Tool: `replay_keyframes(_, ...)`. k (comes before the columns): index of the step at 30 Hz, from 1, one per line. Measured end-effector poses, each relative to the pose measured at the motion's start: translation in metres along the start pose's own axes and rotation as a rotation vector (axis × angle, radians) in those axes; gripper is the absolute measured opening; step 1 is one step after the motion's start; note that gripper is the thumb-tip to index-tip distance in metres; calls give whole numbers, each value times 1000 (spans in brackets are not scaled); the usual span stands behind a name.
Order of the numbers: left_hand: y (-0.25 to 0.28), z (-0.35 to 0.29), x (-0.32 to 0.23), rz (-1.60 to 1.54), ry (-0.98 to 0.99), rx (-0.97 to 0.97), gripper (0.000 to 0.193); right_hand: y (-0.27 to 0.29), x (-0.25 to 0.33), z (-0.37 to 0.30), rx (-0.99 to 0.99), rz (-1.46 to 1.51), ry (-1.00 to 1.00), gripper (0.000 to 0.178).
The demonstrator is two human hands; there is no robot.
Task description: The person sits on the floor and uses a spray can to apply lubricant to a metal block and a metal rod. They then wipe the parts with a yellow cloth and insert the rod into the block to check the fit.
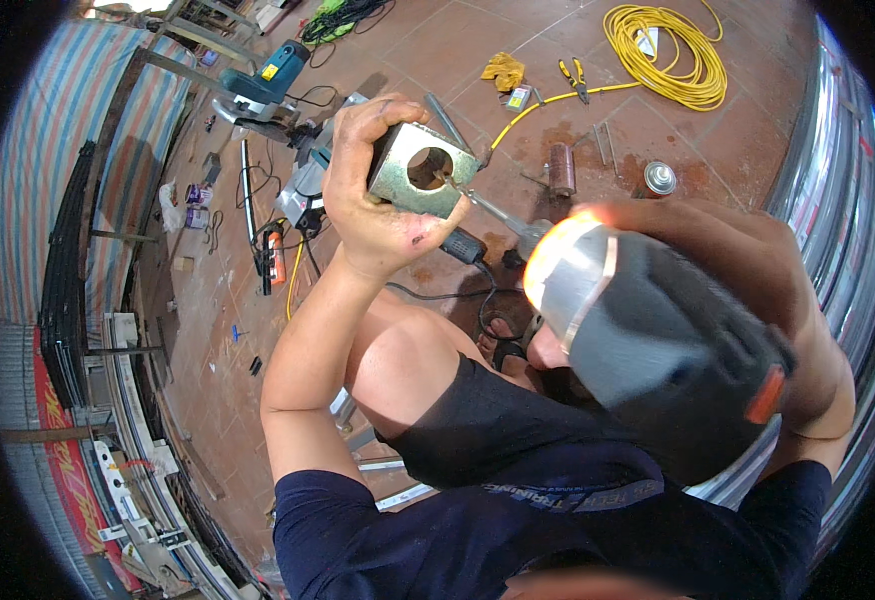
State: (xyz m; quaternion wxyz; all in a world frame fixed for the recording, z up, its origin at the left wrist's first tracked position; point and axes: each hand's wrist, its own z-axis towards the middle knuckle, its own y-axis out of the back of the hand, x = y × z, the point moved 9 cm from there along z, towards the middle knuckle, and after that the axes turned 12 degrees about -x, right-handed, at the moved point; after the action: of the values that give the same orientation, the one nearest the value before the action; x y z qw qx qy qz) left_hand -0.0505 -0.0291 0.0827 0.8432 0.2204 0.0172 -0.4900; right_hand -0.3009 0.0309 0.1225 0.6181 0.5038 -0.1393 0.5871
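Note:
Up in front of me, my left hand (373, 190) grips a short piece of square metal tube (395, 182). The thumb and fingers press on its outer sides, and a round hole shows in the face turned toward me. Close to the camera is a power drill (658, 340) with a black body, a silver front and an orange-red part at the rear. Its long thin bit (493, 207) reaches to the hole; whether the tip touches metal I cannot tell. My right hand (698, 225) is at the drill's far side, fingers largely hidden behind the body.
A coiled yellow hose (670, 75), pliers (575, 82), a spray can (660, 178) and a rusty cylinder (562, 168) lie on the tiled floor ahead. A green power saw (270, 75) stands at left. Long metal tubes (848, 240) line the right side. A black corded tool (466, 245) lies below the tube.

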Motion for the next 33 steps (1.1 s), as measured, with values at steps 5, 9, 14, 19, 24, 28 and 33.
replay_keyframes(5, -19, -6, 10, 27, 204, 142, 74, -13, 11, 10, 213, -258, 101, 71)
replay_keyframes(9, -40, -12, 16, -76, 359, 320, 69, -17, 15, 26, 238, -282, 285, 74)
replay_keyframes(14, -55, -17, 10, -117, 294, 491, 66, -23, -25, 55, 261, -345, 323, 60)
replay_keyframes(19, -48, -16, 14, -36, 312, 458, 66, -11, -37, 52, 220, -189, 278, 34)
replay_keyframes(24, -41, -10, 10, 125, 216, 395, 59, -11, -35, 34, 211, -67, 35, 48)
replay_keyframes(28, -43, -12, 9, 217, 196, 378, 63, -14, -34, 15, 241, 25, -93, 71)
replay_keyframes(33, -49, -12, 8, 251, 149, 373, 66, -24, -38, 8, 246, -48, 44, 79)
